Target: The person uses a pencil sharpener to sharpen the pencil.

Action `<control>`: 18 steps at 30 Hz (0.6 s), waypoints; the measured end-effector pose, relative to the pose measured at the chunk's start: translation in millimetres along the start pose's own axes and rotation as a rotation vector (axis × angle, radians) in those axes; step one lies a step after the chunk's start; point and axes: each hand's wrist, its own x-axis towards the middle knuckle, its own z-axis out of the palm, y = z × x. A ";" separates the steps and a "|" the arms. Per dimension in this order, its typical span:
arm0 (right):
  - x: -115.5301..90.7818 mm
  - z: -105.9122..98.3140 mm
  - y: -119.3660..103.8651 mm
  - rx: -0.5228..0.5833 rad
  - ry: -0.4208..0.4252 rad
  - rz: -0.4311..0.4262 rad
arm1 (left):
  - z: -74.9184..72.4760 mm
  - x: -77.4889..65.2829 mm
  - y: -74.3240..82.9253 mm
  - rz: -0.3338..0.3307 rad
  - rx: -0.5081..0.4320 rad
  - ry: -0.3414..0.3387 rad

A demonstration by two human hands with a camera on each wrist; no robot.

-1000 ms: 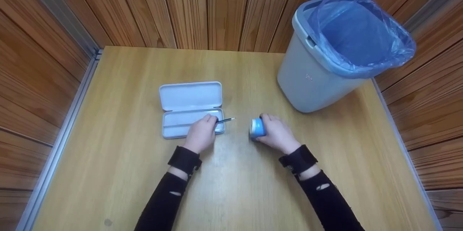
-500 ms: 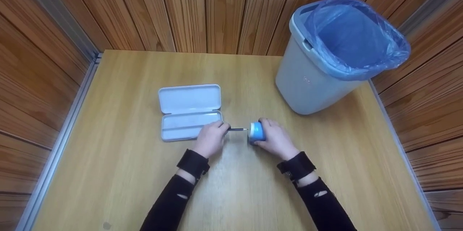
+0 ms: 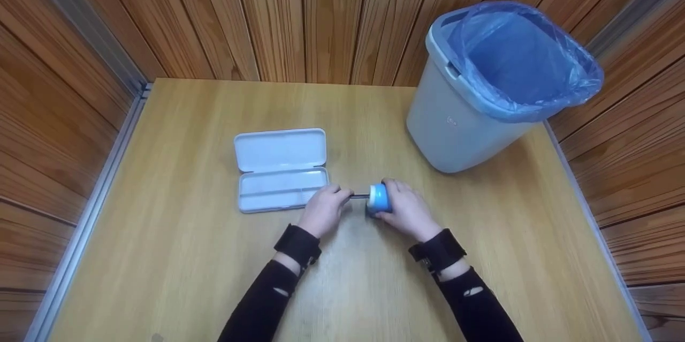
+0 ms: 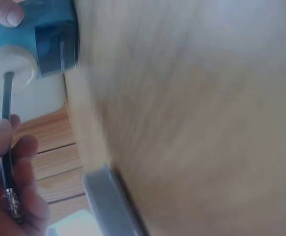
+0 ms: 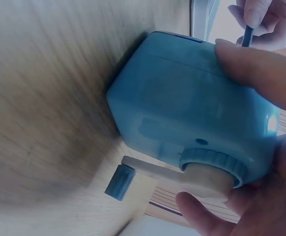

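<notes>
A blue hand-crank pencil sharpener (image 5: 182, 98) stands on the table, gripped by my right hand (image 3: 409, 209) around its body. Its white crank arm with a blue knob (image 5: 119, 182) shows in the right wrist view, and no finger holds that knob. My left hand (image 3: 325, 209) pinches a dark pencil (image 4: 6, 105) between thumb and fingers. In the left wrist view the pencil's front end sits in the hole of the sharpener's round white face (image 4: 22, 69); its tip is hidden inside. The metal-banded rear end (image 4: 14, 204) lies along my curled fingers.
An open white pencil case (image 3: 281, 150) lies just left of my left hand, lid folded back, with a divider along its tray. A grey bin (image 3: 455, 128) with a blue liner (image 3: 522, 58) stands at the back right. Wooden walls (image 3: 332, 15) border the table.
My left hand has moved right, away from the pencil case, bringing the pencil level and into the sharpener's hole. My right hand keeps its grip on the sharpener, nearly still.
</notes>
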 end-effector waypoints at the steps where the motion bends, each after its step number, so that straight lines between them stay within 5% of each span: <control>1: 0.0 -0.6 -0.3 -0.001 0.000 -0.005 | 1.2 0.9 0.6 -0.001 -0.014 -0.004; 18: 1.9 -1.3 -0.6 0.013 -0.019 -0.038 | 6.6 6.1 7.7 -0.022 -0.021 -0.007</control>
